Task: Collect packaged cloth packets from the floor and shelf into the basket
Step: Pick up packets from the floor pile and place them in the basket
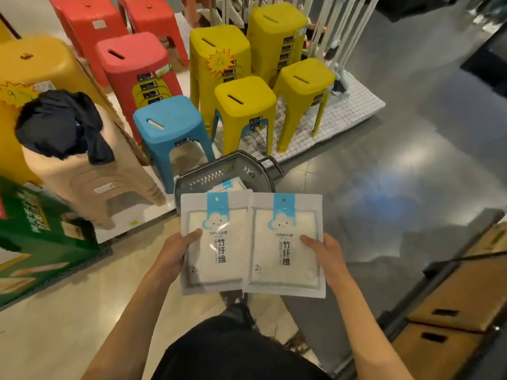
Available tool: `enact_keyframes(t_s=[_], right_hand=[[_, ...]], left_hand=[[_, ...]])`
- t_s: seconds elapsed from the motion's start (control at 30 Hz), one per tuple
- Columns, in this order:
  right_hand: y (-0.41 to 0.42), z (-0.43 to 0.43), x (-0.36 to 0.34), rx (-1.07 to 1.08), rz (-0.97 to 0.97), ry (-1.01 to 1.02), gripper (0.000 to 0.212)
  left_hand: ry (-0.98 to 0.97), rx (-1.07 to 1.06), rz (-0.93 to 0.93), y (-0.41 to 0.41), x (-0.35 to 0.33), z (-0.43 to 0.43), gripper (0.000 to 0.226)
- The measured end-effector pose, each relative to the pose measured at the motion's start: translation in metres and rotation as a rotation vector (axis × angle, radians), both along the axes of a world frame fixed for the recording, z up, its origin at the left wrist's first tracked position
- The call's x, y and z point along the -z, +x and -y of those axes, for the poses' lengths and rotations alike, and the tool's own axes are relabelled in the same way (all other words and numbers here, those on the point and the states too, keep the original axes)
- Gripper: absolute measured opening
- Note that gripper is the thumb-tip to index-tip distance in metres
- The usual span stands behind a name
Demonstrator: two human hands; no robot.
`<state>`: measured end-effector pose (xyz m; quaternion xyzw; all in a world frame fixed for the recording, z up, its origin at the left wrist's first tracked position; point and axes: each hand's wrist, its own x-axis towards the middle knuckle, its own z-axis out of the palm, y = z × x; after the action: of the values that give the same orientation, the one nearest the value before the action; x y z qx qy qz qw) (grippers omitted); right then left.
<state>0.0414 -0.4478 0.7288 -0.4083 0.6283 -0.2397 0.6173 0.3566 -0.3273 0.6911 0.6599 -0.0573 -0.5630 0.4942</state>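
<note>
Head view: two flat cloth packets are held side by side above the floor [384, 187], just in front of the grey basket [211, 175]. Each is a white pouch with a blue hanging tab at the top, a smiling cloud, black Chinese lettering and a "2" in the lower corner. Pale cloth shows through a clear window.

The right packet [285, 259] overlaps the inner edge of the left packet [216, 253]. The left hand [175, 253] grips the left packet at its outer edge, thumb pressed on the front and the other fingers hidden behind. The right hand [326, 256] pinches the right packet the same way.

A third packet [229, 185] lies in the basket, which stands on the floor beside a blue stool [170, 124].
</note>
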Motion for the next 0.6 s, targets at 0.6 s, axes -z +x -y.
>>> enact_keyframes(t_s=[0.6], right_hand=[[0.076, 0.249, 0.045, -0.312, -0.097, 0.15, 0.016]], left_hand=[[0.209, -0.329, 0.019, 0.007, 0.048, 0.138, 0.024]])
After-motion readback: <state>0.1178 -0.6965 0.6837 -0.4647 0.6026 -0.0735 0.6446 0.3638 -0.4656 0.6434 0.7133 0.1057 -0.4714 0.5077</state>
